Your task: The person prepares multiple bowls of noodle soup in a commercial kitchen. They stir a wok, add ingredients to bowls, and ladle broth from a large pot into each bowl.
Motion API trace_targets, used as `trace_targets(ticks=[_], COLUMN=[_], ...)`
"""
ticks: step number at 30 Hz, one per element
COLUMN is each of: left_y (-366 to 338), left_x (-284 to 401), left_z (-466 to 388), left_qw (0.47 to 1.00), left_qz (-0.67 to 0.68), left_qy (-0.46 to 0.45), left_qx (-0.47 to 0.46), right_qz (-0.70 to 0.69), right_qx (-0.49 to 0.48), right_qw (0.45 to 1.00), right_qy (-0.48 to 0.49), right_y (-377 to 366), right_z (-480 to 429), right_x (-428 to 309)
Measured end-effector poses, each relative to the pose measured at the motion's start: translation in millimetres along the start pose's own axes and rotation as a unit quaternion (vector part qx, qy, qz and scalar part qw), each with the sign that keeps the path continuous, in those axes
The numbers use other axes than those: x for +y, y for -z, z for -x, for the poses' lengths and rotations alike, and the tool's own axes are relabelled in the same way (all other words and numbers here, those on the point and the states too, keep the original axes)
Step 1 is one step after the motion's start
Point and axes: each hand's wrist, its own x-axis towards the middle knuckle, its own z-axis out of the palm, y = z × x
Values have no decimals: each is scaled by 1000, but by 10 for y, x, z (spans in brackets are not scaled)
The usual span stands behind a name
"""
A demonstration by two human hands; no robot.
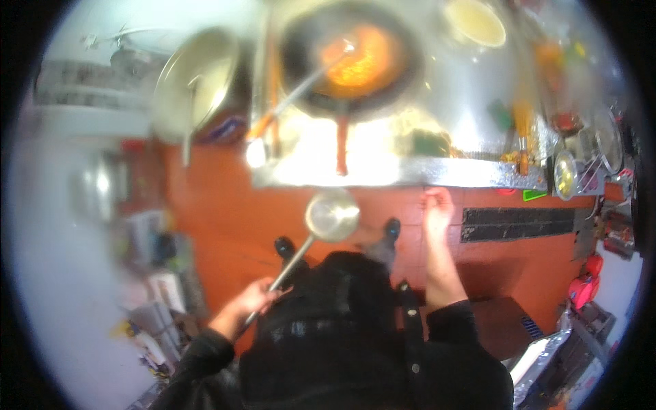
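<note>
My left hand [264, 295] grips the long handle of a metal ladle [332, 215], whose round bowl hangs over the floor in front of me, near the stove's front edge. Just below that edge, my right hand [438, 202] is raised with its fingers curled; blur hides whether anything is between them. On the metal stove top [369, 148] stands a dark wok [302, 77] holding orange, shiny food or liquid [359, 61]. A second long-handled utensil [302, 95] with an orange grip rests across the wok's left side. The wok's reddish handle [342, 146] points towards me.
A large metal pan or lid [197, 82] stands left of the stove. At the upper right is a pale round container [475, 23]. A brush [523, 133] lies near the right front edge, close to several bowls and strainers [565, 174]. A dark grate [517, 224] lies in the red floor.
</note>
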Motion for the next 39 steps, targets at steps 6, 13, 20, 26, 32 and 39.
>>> trace_targets(ticks=[6,13,20,26,32,39], left_y=[866,2679,3880,5064,6123,7312], left_x=[-1477,-2224,-2586,-2491,-1801,-713], left_z=[-251,188,556,514,943,740], left_qw=[988,972,952,930,869,841], left_qz=[74,139,202,202,328,274], left_qy=[-125,-158,-120,-118,-181,-226], left_qx=[59,102,196,284,323,407], right_qz=[123,554,614,522,447,433], right_qx=[-119,-68,-51,51,69,92], right_qw=[981,829,784,851,888,870], right_qy=[-90,14,-80,-35,-89,-216], right_y=[-2979,-4249,-3340,-3739,-3989,-4502], right_z=[426,-153,-503,-531,-160,-377], right_x=[-1629,-1915,-1867,-1812,-1990,-1911])
